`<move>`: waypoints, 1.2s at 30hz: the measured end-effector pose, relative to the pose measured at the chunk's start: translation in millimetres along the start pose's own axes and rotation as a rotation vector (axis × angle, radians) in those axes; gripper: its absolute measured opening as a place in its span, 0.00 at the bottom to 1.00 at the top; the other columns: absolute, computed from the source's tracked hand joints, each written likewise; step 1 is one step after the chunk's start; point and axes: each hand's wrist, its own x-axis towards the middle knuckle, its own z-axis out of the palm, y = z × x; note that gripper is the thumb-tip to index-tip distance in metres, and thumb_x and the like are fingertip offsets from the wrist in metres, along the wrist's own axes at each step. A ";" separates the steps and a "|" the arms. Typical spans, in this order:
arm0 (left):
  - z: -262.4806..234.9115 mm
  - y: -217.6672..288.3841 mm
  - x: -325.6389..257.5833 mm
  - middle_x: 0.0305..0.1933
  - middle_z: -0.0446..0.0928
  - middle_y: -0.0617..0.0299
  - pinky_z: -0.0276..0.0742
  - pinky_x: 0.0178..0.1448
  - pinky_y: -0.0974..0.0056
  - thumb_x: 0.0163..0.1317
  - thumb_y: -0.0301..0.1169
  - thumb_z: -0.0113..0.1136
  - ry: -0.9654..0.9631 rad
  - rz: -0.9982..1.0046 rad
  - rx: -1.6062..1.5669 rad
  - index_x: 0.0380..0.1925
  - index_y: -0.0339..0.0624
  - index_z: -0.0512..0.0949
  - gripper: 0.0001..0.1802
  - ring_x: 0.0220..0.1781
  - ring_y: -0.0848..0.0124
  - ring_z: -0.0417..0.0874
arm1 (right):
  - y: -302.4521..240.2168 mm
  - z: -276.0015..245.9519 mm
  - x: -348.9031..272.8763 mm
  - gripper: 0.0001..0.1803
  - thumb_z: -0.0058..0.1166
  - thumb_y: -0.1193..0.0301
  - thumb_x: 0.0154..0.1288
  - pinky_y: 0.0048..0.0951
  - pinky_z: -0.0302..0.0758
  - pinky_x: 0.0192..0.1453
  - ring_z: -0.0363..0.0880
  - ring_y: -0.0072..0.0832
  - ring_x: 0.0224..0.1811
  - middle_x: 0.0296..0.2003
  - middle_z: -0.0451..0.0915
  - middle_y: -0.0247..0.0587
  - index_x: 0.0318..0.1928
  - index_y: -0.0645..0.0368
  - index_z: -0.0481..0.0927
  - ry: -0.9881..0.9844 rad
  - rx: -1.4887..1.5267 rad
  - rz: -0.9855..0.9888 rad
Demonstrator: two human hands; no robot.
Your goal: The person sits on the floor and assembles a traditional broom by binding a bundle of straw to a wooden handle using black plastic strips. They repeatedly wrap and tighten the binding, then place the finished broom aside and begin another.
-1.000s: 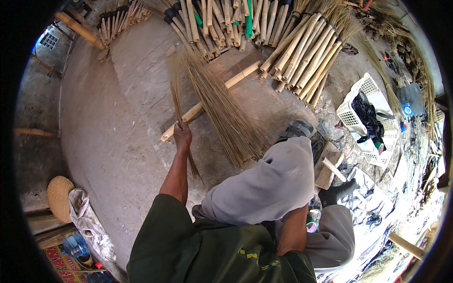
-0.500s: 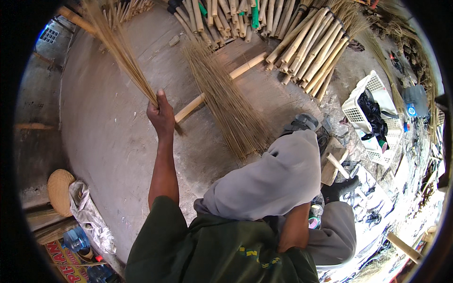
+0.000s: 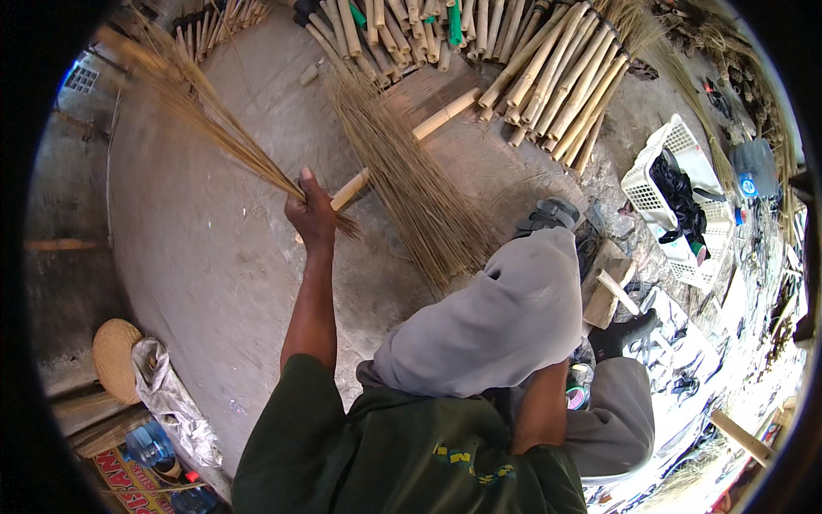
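My left hand (image 3: 312, 212) is closed round a thin bundle of dry grass stalks (image 3: 231, 137), its cut ends poking out beside the fist. The far end of the bundle fans out toward the upper left and is blurred. Just right of the fist, a larger pile of grass stalks (image 3: 402, 171) lies across a bamboo pole (image 3: 445, 113). My right forearm (image 3: 541, 411) goes down behind my raised leg, which hides the right hand.
Bundled bamboo handles (image 3: 561, 81) lie at the far side. To the right stand a white plastic basket (image 3: 672, 137) with black strips in it and a wooden block (image 3: 606, 291). A woven hat (image 3: 117, 360) and a pale sack (image 3: 171, 398) rest at the left.
My left hand has moved right and slightly nearer, bringing the thin bundle closer to the bamboo pole. The bundle's far end has swung left and spread apart. The larger pile stays put.
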 end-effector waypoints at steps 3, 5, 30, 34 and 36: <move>7.5 -16.7 -13.6 0.16 0.70 0.68 0.72 0.26 0.67 0.75 0.47 0.55 -0.171 -0.182 0.083 0.21 0.43 0.71 0.25 0.18 0.77 0.75 | -11.1 7.1 -1.8 0.22 0.46 0.58 0.76 0.33 0.79 0.44 0.83 0.33 0.39 0.42 0.85 0.46 0.52 0.63 0.82 0.078 0.509 0.406; 7.2 -34.4 -18.5 0.16 0.72 0.66 0.74 0.27 0.66 0.75 0.50 0.52 -0.121 -0.199 0.097 0.22 0.42 0.73 0.27 0.19 0.74 0.78 | -19.9 10.1 -3.5 0.22 0.52 0.55 0.72 0.28 0.77 0.38 0.81 0.27 0.33 0.38 0.85 0.42 0.51 0.61 0.81 0.095 0.505 0.439; 234.6 252.7 -84.8 0.13 0.59 0.67 0.76 0.34 0.59 0.76 0.49 0.53 -1.130 -0.461 -1.014 0.25 0.46 0.70 0.23 0.15 0.69 0.68 | -388.9 -35.2 103.6 0.31 0.65 0.57 0.61 0.50 0.73 0.66 0.78 0.54 0.59 0.52 0.80 0.61 0.62 0.55 0.75 -0.159 -0.402 -0.318; 252.7 267.3 -113.4 0.13 0.58 0.70 0.71 0.30 0.63 0.75 0.49 0.54 -0.912 -0.628 -0.847 0.24 0.47 0.69 0.23 0.15 0.74 0.64 | -377.7 -42.1 102.4 0.25 0.63 0.56 0.63 0.51 0.79 0.55 0.83 0.58 0.48 0.39 0.85 0.61 0.54 0.58 0.79 -0.020 -0.443 -0.191; 254.7 258.8 -114.9 0.13 0.57 0.71 0.67 0.29 0.63 0.75 0.49 0.54 -1.079 -0.686 -0.984 0.22 0.49 0.68 0.24 0.14 0.76 0.61 | -362.7 -41.3 98.6 0.24 0.61 0.58 0.64 0.50 0.79 0.54 0.84 0.56 0.48 0.40 0.85 0.59 0.57 0.54 0.78 -0.008 -0.380 -0.218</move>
